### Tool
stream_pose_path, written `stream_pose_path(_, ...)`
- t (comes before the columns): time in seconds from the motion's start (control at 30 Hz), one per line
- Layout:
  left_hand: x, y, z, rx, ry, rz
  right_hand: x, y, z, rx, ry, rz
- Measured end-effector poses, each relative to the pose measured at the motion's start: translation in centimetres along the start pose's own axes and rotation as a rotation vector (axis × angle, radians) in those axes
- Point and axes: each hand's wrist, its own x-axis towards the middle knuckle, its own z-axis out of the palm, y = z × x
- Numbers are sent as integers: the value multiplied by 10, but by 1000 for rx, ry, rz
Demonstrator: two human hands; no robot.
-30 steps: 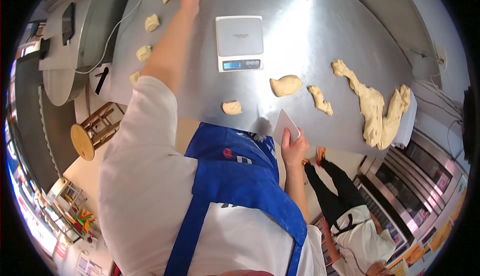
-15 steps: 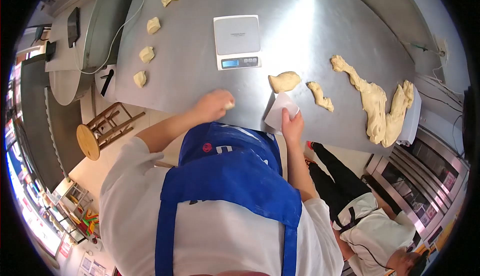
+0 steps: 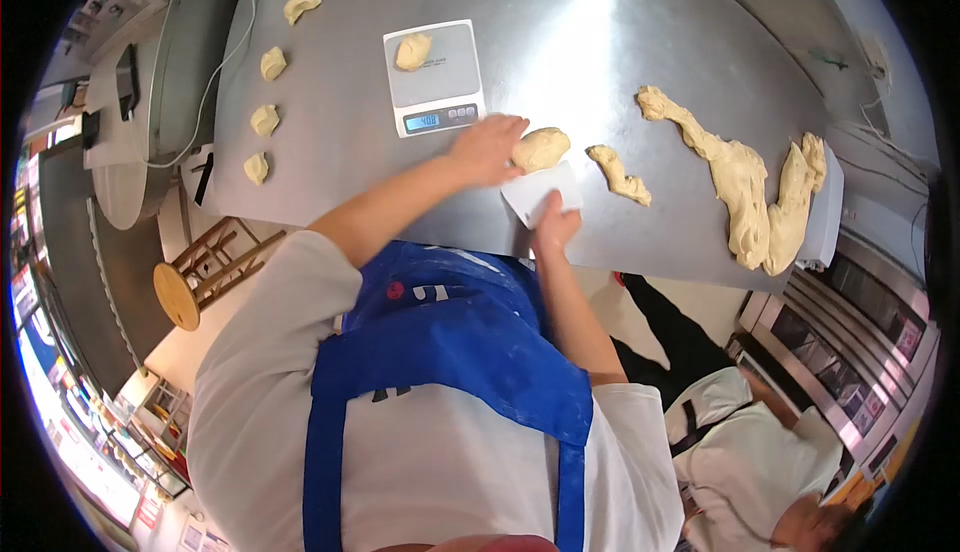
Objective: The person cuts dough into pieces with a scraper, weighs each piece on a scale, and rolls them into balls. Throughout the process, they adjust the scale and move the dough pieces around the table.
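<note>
My left hand [image 3: 490, 149] reaches across to a rounded dough piece [image 3: 541, 149], its fingers closed at the piece's left end and partly blurred. In my right hand [image 3: 555, 224] is a white dough scraper [image 3: 541, 192], its upper edge close against the near side of that dough; whether it cuts in I cannot tell. A small dough lump [image 3: 413, 51] rests on the plate of a white digital scale [image 3: 437, 82], whose display is lit. Just right of the scraper lies a thin curved dough strip [image 3: 620, 175].
Several dough lumps [image 3: 264, 120] form a line along the left of the metal table [image 3: 340, 152]. A long dough mass [image 3: 742, 197] lies at the right. A wooden stool [image 3: 180, 295] stands below the left edge; another person [image 3: 745, 452] is at lower right.
A dough lump now sits on the scale, which was bare before. My left hand has moved up and right to the dough piece. The scraper has turned and shifted left.
</note>
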Motion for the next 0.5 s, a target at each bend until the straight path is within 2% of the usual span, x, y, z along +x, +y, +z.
stream_pose_path(0.03,0,9,19,58,90,-1,11,7,26,91,57,-26)
stream_pose_path(0.07,3,16,23,63,99,-21,11,-17,43,181,55,54)
stream_pose_path(0.13,4,26,25,-64,242,-167,19,-31,46,246,-70,75)
stream_pose_path(0.17,3,26,25,-53,244,-178,18,-39,41,242,-114,92)
stream_pose_path(0.23,-1,26,26,-78,132,-171,13,-41,18,230,-180,122)
stream_pose_path(0.27,-9,32,19,-102,101,-181,7,-40,3,146,-199,8)
stream_pose_path(0.33,-28,42,16,-86,56,-192,6,-27,-25,-53,-245,-79)
stream_pose_path(0.37,-33,42,13,-71,11,-188,12,-18,-36,-48,-251,-81)
stream_pose_path(0.43,-41,29,8,38,-7,-154,31,-5,-56,-192,-111,-145)
stream_pose_path(0.47,-38,24,-12,116,145,-87,43,-11,-62,-191,-115,-153)
stream_pose_path(0.5,-36,16,-31,195,295,-19,52,-20,-68,-278,-147,-262)
